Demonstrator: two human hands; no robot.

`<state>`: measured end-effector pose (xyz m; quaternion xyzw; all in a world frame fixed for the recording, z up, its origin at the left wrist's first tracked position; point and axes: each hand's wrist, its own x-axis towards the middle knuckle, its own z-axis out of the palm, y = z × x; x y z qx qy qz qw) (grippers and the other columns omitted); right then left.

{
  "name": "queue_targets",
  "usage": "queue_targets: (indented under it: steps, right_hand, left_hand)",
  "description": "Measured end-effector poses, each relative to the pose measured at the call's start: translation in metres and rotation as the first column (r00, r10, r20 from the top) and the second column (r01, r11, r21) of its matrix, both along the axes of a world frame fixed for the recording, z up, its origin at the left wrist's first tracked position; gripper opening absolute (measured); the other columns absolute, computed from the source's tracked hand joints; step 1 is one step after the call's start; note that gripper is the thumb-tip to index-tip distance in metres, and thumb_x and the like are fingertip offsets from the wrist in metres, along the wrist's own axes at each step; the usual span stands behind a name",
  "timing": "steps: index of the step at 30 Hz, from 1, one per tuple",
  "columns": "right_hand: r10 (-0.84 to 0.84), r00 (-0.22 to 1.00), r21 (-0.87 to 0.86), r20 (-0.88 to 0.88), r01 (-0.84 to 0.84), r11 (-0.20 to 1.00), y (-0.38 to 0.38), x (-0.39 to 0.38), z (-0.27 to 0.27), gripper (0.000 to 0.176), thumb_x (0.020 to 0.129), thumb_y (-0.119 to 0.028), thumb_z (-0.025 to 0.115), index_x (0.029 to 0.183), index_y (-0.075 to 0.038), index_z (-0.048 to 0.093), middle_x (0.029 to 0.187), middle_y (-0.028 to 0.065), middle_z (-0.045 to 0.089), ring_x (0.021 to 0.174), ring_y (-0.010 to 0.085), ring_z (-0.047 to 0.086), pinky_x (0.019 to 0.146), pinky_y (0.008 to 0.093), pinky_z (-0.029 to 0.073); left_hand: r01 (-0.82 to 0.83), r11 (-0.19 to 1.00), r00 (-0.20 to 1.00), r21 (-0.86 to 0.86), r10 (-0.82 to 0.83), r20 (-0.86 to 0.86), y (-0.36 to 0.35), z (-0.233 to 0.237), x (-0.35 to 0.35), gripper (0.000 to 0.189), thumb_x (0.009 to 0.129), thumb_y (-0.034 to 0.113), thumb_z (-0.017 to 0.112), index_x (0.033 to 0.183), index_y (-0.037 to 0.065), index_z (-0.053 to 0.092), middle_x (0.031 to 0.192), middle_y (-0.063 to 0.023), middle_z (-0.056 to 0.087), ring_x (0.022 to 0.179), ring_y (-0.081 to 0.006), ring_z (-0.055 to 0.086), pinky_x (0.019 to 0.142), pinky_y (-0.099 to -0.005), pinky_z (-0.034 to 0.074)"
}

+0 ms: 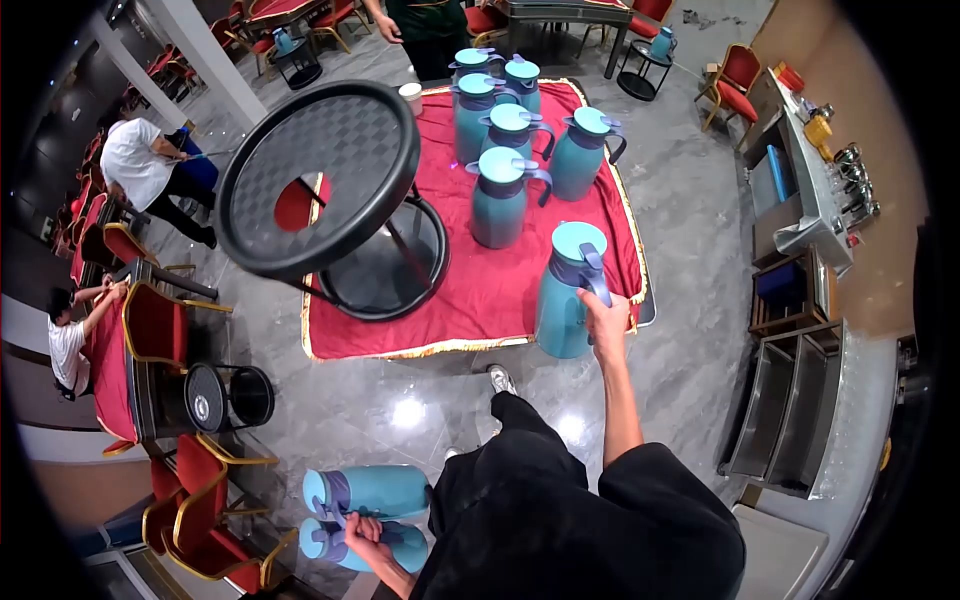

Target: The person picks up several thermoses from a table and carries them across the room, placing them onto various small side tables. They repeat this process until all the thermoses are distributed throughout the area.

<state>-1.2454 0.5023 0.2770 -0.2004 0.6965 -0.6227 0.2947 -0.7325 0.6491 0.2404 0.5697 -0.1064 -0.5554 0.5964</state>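
My right hand (pixel 606 322) is wrapped round the handle of a teal thermos jug (pixel 565 310) at the near right corner of the red-covered table (pixel 430 330). Low on the left, my left hand (pixel 366 540) is closed on the handles of two teal jugs, an upper one (pixel 385 490) and a lower one (pixel 405 548), side by side. Several more teal jugs stand on the red cloth, the nearest one (pixel 498 215) beyond my right hand. A black two-tier round stand (pixel 320 180) rests on the cloth's left part.
A person (pixel 425 30) stands behind the table. Two others are at the left, one in a white shirt (pixel 135 160), one seated (pixel 68 345). Red chairs (pixel 155 325) and a small round stand (pixel 205 397) are left; a metal counter (pixel 815 200) and shelf (pixel 790 405) line the right.
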Motion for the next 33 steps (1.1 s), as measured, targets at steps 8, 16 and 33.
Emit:
queue_targets:
  steps: [8, 16, 33]
  right_hand:
    - [-0.003, 1.0, 0.01, 0.015, 0.002, 1.0, -0.064, -0.059, -0.034, 0.03, 0.076, -0.013, 0.07, 0.053, -0.006, 0.052, 0.048, -0.0052, 0.044, 0.041, 0.0038, 0.037, 0.039, 0.0246, 0.025]
    - [-0.037, 0.997, -0.019, 0.067, 0.038, 0.999, -0.07, -0.058, -0.071, 0.036, 0.079, -0.017, 0.072, 0.053, -0.005, 0.049, 0.051, -0.0057, 0.044, 0.045, 0.0036, 0.038, 0.042, 0.0246, 0.027]
    - [-0.131, 0.983, 0.06, -0.125, 0.14, 0.988, -0.052, -0.035, -0.072, 0.023, 0.076, -0.007, 0.065, 0.06, -0.002, 0.049, 0.054, -0.0051, 0.043, 0.051, 0.0056, 0.038, 0.045, 0.0263, 0.031]
  left_hand:
    - [-0.015, 0.999, 0.999, 0.05, 0.018, -0.041, -0.058, 0.006, -0.088, 0.032, 0.084, 0.019, 0.048, 0.057, 0.015, 0.032, 0.041, 0.0028, 0.025, 0.034, -0.0103, 0.022, 0.04, -0.0274, 0.022]
    - [0.025, 0.994, 1.0, 0.107, -0.027, 0.011, -0.095, 0.016, -0.128, 0.037, 0.083, 0.021, 0.048, 0.052, 0.016, 0.027, 0.041, 0.0023, 0.024, 0.035, -0.0113, 0.021, 0.041, -0.0276, 0.022]
    - [0.162, 0.976, 0.987, 0.146, -0.157, -0.047, -0.122, 0.003, -0.159, 0.03, 0.079, 0.016, 0.05, 0.056, 0.014, 0.03, 0.041, 0.0, 0.028, 0.034, -0.0134, 0.022, 0.042, -0.0279, 0.025]
